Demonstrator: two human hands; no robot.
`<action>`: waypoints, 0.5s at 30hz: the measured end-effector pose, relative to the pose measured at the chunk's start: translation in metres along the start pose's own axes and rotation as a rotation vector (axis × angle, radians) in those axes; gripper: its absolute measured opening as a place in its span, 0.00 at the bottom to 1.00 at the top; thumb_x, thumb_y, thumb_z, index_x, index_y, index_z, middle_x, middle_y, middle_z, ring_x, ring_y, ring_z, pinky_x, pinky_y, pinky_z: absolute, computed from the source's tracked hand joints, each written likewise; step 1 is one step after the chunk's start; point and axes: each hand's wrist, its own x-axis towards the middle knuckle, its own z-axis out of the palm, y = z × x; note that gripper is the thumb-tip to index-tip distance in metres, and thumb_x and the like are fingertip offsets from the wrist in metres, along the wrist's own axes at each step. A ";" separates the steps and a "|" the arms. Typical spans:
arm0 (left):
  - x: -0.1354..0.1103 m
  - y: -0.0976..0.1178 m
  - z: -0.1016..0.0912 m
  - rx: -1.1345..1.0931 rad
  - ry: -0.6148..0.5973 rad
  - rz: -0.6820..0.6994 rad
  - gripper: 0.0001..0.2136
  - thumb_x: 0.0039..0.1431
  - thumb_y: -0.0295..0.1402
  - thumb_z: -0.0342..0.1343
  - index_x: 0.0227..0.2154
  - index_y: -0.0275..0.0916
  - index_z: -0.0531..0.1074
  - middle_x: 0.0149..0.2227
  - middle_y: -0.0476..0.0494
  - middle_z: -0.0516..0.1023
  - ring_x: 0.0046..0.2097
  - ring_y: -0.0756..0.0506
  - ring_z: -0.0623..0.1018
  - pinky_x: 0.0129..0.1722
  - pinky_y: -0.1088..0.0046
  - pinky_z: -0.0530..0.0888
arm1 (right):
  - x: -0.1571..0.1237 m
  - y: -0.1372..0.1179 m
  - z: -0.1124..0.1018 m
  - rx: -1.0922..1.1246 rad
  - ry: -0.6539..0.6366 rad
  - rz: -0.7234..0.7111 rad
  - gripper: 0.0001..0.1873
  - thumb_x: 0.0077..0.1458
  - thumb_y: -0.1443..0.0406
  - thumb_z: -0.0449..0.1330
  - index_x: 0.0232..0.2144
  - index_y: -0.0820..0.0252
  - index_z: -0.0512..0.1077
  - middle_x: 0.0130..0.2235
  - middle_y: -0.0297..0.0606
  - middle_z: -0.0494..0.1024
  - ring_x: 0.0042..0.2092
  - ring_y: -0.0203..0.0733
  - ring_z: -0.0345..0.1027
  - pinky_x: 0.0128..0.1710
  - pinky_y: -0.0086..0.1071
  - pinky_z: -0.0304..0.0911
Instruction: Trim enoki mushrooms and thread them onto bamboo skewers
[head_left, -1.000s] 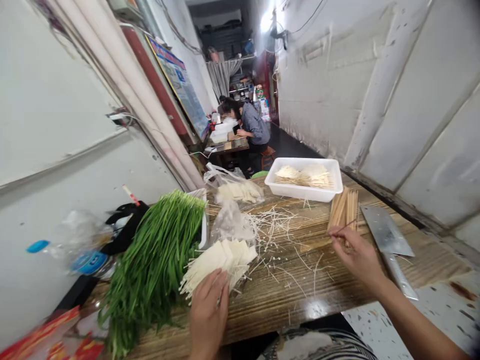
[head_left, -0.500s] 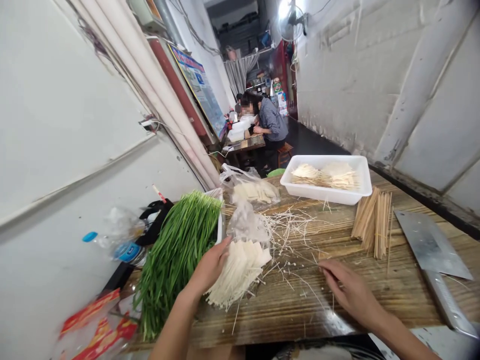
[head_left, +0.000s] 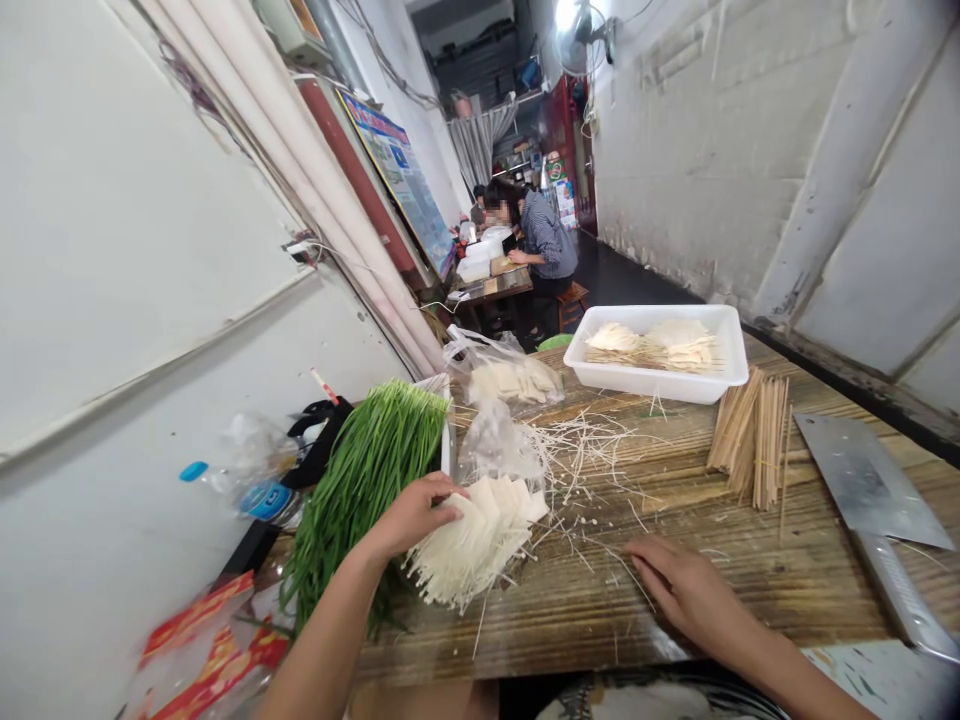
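1. One water bottle [head_left: 247, 490] with a blue cap lies far left against the wall, with red wrappers [head_left: 202, 650] nearer the camera.
2. Green chives [head_left: 360, 480] lie in a long bundle on the table [head_left: 750, 570], just left of the left hand.
3. Left hand [head_left: 412, 515] rests on the left end of the stack of white sheets [head_left: 487, 525] — fingers curved over its top and touching it. I cannot tell whether the grip has closed on a sheet.
4. Loose strands [head_left: 592, 450], thin and white, lie scattered on the table to the right of the stack and beyond the right hand.
5. Right hand [head_left: 686, 590] lies palm down on the table, to the right of the stack and apart from it — grip open, fingers stretched leftward among the strands.
6. Farther back stands a white tray [head_left: 660, 385] with pale food in it. Bamboo skewers [head_left: 754, 440] lie just right of it, and a cleaver [head_left: 862, 485] lies flat at the far right.
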 end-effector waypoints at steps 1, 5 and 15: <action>0.001 -0.001 -0.002 -0.017 -0.025 0.011 0.09 0.46 0.33 0.60 0.31 0.40 0.80 0.32 0.46 0.76 0.36 0.46 0.74 0.39 0.71 0.69 | 0.000 -0.001 0.001 0.004 0.005 -0.001 0.14 0.60 0.69 0.48 0.43 0.57 0.71 0.40 0.41 0.79 0.40 0.43 0.74 0.41 0.37 0.70; 0.000 0.000 -0.010 -0.094 -0.110 0.049 0.07 0.46 0.35 0.62 0.27 0.38 0.79 0.32 0.46 0.76 0.35 0.46 0.74 0.39 0.72 0.69 | 0.001 -0.006 0.004 0.030 0.008 -0.038 0.19 0.60 0.70 0.47 0.52 0.58 0.66 0.47 0.43 0.77 0.45 0.43 0.73 0.43 0.36 0.70; -0.040 0.022 -0.043 -0.498 -0.056 0.043 0.08 0.52 0.36 0.59 0.28 0.36 0.73 0.43 0.35 0.79 0.45 0.40 0.77 0.42 0.65 0.71 | 0.025 -0.020 -0.004 0.032 0.103 -0.040 0.13 0.61 0.66 0.49 0.45 0.57 0.69 0.32 0.38 0.78 0.37 0.44 0.72 0.45 0.46 0.65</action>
